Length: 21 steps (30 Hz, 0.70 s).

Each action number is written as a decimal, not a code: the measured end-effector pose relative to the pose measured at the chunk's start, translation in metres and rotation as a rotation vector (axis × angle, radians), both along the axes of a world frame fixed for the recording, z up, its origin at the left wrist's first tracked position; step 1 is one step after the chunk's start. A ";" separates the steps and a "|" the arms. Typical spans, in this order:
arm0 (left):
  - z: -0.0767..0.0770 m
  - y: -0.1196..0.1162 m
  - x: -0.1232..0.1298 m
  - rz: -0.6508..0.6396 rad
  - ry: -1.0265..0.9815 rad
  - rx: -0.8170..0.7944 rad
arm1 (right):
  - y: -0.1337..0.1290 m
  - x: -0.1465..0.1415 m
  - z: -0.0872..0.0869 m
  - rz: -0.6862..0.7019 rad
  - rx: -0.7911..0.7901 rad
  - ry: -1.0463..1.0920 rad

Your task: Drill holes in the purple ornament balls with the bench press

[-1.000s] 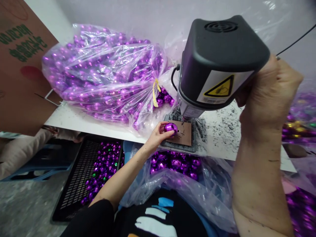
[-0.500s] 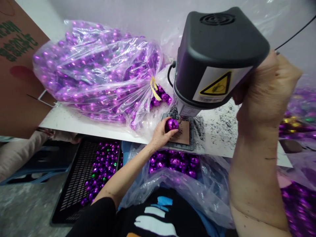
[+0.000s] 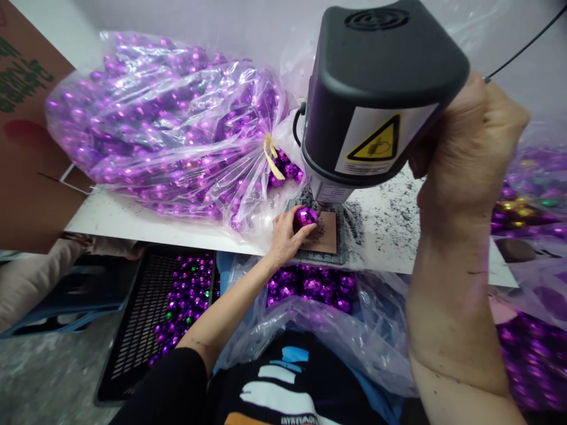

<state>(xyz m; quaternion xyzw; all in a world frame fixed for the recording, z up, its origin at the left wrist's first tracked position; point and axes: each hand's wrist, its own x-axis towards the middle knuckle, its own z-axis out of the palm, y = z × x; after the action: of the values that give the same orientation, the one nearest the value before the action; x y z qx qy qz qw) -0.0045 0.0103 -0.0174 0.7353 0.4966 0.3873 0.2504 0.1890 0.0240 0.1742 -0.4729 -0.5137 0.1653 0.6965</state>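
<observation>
My left hand (image 3: 286, 239) pinches a shiny purple faceted ball (image 3: 306, 216) between thumb and fingers. The ball is just beneath the lower end of a black bench machine (image 3: 385, 77) that looks like a small drill press, with a yellow warning label. Under it lies a brown square pad (image 3: 326, 236) on the grey machine base (image 3: 340, 251). Up at the machine's right side, my right hand (image 3: 478, 130) is closed, its fingers mostly hidden behind the housing, so what it grips cannot be made out. The machine's tip is mostly hidden too.
A tied clear bag (image 3: 168, 136) of purple balls lies on the white table (image 3: 177, 230), which has dark shavings. More balls fill an open bag (image 3: 310, 286) at my lap and a black crate (image 3: 128, 330). A cardboard box (image 3: 31, 177) and another person's sleeve (image 3: 26, 283) are at left.
The whole view has shifted slightly, so things appear a little further left and up. My left hand still holds the ball under the machine, and my right hand stays at its side.
</observation>
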 end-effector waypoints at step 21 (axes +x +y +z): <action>0.009 -0.012 0.019 -0.033 0.029 0.012 | -0.003 -0.003 0.001 -0.024 -0.003 -0.001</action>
<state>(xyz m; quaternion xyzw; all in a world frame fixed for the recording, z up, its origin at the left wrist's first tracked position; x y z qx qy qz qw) 0.0143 -0.0020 -0.0086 0.7505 0.4857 0.3754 0.2449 0.1861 0.0215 0.1748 -0.4801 -0.5080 0.1574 0.6976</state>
